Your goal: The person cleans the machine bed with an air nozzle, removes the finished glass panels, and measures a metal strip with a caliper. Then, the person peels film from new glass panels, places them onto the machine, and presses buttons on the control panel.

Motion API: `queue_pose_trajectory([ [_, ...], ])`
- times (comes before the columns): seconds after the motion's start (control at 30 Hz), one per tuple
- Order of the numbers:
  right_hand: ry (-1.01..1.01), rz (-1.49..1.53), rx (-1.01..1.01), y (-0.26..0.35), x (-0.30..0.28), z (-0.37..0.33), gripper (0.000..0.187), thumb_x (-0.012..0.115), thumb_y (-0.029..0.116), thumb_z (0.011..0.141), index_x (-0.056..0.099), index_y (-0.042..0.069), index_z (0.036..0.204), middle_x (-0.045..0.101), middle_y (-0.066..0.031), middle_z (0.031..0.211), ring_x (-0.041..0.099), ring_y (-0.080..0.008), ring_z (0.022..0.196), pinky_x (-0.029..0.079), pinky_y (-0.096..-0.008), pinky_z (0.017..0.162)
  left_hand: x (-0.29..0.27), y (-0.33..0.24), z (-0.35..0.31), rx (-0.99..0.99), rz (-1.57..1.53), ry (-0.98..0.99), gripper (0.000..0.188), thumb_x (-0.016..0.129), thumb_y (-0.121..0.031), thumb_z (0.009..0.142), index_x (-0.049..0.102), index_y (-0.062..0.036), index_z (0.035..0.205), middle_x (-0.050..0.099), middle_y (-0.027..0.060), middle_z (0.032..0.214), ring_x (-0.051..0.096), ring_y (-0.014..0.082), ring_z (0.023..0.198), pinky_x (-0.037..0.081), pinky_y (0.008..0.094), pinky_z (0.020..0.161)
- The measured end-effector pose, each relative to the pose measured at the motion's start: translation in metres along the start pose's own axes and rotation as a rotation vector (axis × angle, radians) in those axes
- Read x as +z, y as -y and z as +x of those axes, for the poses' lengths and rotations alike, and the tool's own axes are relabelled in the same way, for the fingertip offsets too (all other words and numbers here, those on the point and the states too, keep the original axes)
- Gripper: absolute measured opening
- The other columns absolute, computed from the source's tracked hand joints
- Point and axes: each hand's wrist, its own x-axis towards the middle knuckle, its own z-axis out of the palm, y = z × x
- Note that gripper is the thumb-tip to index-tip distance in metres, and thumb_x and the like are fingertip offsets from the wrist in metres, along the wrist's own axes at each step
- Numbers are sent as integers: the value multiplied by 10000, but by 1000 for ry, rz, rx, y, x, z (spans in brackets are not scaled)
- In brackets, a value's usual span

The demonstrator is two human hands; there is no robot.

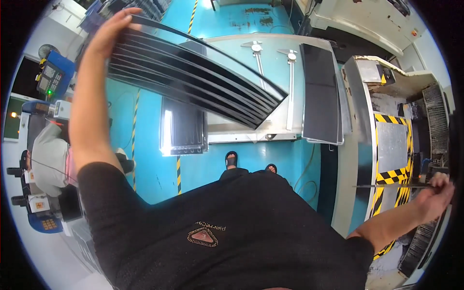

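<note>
On my feed the left hand (112,35), upper left of the frame, grips one end of a fanned bundle of dark panels (193,75) that slants down toward the centre. At the right edge I see the right hand (436,194) pinching a thin strip (394,186), seen nearly edge-on, in front of a machine (392,145) with yellow-black tape.

The bundle blocks my view of part of the worktable (232,123) and crosses the left caliper (258,60); the right caliper (291,87) lies clear of it. One stack of dark sheets (320,92) sits right of the calipers, while another stack (184,128) shows partly below the bundle. A seated person (50,157) is at far left.
</note>
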Motion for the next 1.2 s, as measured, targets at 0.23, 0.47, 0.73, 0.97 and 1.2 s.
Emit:
queue_pose_trajectory([
  [0.23, 65, -645, 305, -36, 74, -141, 324, 564, 153, 1000, 591, 9, 1289, 504, 59, 774, 385, -14, 630, 304, -172, 541, -92, -18, 96, -63, 197, 330, 379, 623, -204, 933, 591, -26, 1266, 706, 138, 1014, 689, 181, 910, 415, 318, 975],
  [0.47, 278, -700, 493, -62, 150, -252, 300, 575, 148, 993, 608, -1, 1251, 535, 63, 799, 412, -9, 643, 321, -169, 539, -54, 92, 248, 144, 1214, 333, 557, 704, -346, 844, 585, -17, 1277, 682, 195, 1113, 655, 289, 981, 505, 407, 879],
  [0.73, 332, -404, 546, -75, 260, -277, 233, 572, 143, 990, 573, 12, 1183, 546, 7, 745, 492, -59, 615, 390, -191, 538, 152, 166, 82, 290, 689, 622, 510, 613, -351, 939, 497, -177, 1404, 632, 118, 1277, 639, 271, 1104, 499, 436, 971],
  [0.97, 342, -116, 612, -96, 385, -263, 142, 605, 186, 982, 542, 61, 1000, 564, -28, 708, 534, -106, 593, 413, -221, 510, 269, 221, -80, 403, 95, 550, 513, 661, -331, 895, 517, -79, 1318, 635, 180, 1203, 629, 396, 1024, 495, 431, 893],
  [1.2, 479, 274, 771, -150, 441, -240, 214, 574, 267, 1000, 551, 60, 1050, 609, -64, 798, 580, -148, 680, 482, -270, 597, 266, 217, -69, 44, 0, 387, 184, 621, -186, 934, 602, -5, 958, 684, 137, 841, 667, 261, 796, 503, 357, 705],
])
